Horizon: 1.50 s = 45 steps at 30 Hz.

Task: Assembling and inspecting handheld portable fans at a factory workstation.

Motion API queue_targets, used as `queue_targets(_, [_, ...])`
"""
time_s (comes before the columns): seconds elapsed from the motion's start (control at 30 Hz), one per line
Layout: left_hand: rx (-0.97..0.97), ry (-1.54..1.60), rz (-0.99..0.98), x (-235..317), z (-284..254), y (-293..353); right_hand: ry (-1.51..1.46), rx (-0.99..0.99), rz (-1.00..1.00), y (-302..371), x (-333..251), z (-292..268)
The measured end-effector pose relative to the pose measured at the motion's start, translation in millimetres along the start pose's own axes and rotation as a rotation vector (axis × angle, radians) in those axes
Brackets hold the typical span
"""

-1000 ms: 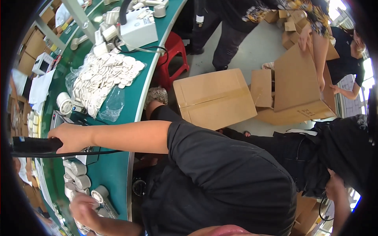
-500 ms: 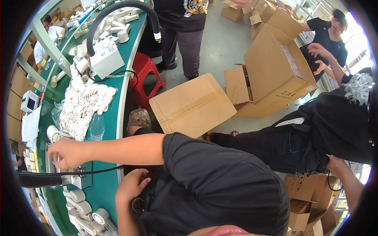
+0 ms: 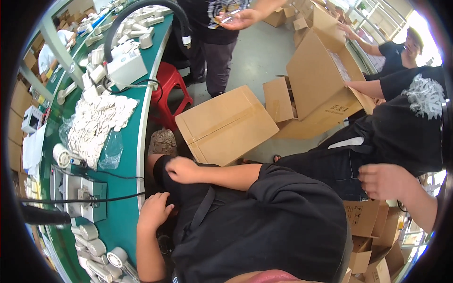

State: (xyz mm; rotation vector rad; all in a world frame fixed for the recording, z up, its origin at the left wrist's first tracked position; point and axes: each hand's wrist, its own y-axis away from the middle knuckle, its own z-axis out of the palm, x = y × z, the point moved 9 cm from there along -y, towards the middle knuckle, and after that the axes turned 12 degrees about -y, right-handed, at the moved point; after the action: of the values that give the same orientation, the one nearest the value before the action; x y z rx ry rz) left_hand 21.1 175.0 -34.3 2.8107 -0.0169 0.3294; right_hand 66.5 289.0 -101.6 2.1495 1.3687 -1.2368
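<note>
My right hand (image 3: 183, 170), somewhat blurred, is over my dark-clothed thigh, away from the bench; its fingers look bent, and what they hold, if anything, does not show. My left hand (image 3: 156, 210) rests beside the edge of the green bench (image 3: 125, 224), fingers and thumb apart, nothing seen in it. On the bench near it stands a grey-white box-shaped device (image 3: 92, 197) with a small metal fixture on its side. Behind that lies a white handheld fan-like piece (image 3: 62, 154). A black cable (image 3: 118, 197) crosses the bench.
A heap of flat white parts (image 3: 96, 125) and several white fan-like pieces (image 3: 94, 247) lie on the bench. Near it are a red stool (image 3: 168, 89), a closed carton (image 3: 231, 125) and a large open carton (image 3: 316, 80). Co-workers stand close; one hand (image 3: 384, 181) is at right.
My right hand has drawn back from the device on the bench to my lap. A standing person's hand now shows a small clear item. Co-workers have moved around the open carton.
</note>
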Motion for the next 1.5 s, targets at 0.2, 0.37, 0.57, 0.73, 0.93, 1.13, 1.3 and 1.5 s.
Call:
queue_targets(0.2, [-0.112, 0.044, 0.035, -0.5, 19.0, 6.7, 0.296, -0.546, -0.017, 18.9, -2.5, 64.9])
queue_targets(0.37, [-0.099, -0.033, 0.111, 1.9, 33.1, 13.2, 0.384, -0.742, -0.079, 8.4, -16.2, 97.7])
queue_targets(0.57, [-0.203, 0.006, 0.021, -2.0, 32.0, 11.8, 0.424, -0.747, -0.168, -7.6, -17.0, 122.0])
queue_targets(0.73, [-0.090, -0.054, 0.088, -4.6, 34.7, 12.6, -0.213, -0.074, -0.053, -43.4, 37.5, 74.5])
queue_targets(0.93, [-0.063, -0.037, 0.100, -2.9, 32.7, 4.9, 0.368, -0.150, -0.003, 34.9, 141.4, 31.4])
queue_targets(1.13, [-0.069, 0.032, 0.081, -6.2, 30.6, 4.2, 0.575, -0.617, 0.103, 62.6, 183.1, 64.8])
queue_targets(1.3, [-0.113, 0.052, 0.089, -6.6, 27.8, 3.2, 0.597, -0.662, 0.094, 59.5, 191.3, 65.0])
queue_targets(1.5, [-0.081, 0.026, 0.051, -9.3, 35.3, 6.9, 0.651, -0.416, 0.087, 47.4, 169.6, 53.3])
